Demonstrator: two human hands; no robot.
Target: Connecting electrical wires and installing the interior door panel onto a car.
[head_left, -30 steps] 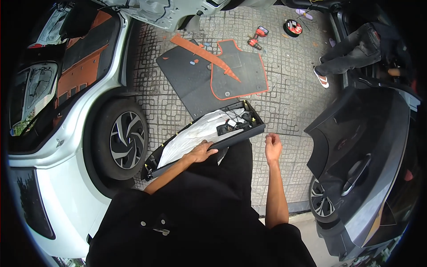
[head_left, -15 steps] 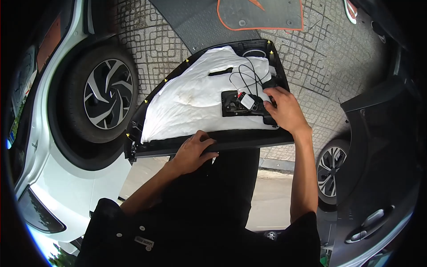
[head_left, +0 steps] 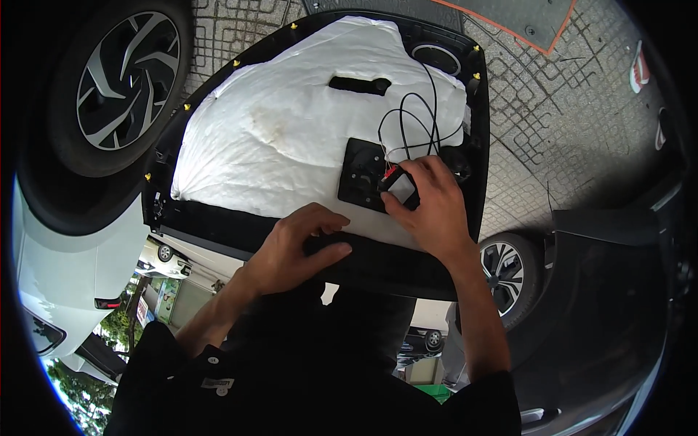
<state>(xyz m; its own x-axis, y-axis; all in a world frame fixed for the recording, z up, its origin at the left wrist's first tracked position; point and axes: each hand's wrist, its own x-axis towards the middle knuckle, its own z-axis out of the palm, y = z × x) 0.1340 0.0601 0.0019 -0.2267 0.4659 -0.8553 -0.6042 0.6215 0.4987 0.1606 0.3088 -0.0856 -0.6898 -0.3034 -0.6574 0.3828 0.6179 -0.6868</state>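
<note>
A black car door trim panel [head_left: 163,211] lies in front of me, its inner side up and covered with white padding [head_left: 243,138]. My right hand [head_left: 436,207] has thumb and fingers closed around a small white and black box [head_left: 402,190] at the padding's square cutout. Red shows at the box's far left corner, where thin wires meet it. Thin black cable [head_left: 402,116] loops over the padding beyond this hand. Above the panel's near edge, my left hand [head_left: 302,236] has its thumb and fingers apart, holding nothing.
Yellow clips [head_left: 236,63] line the panel's rim. A white car's wheel [head_left: 129,81] is at the left, a dark car [head_left: 603,291] at the right. Beyond the panel lies a grey mat [head_left: 509,18] with orange edging on paving [head_left: 538,109]. A red and white shoe [head_left: 639,69] shows far right.
My right hand has moved left from the panel's right side and taken hold of the small box. My left hand has come off the near edge and opened. The panel appears larger and closer.
</note>
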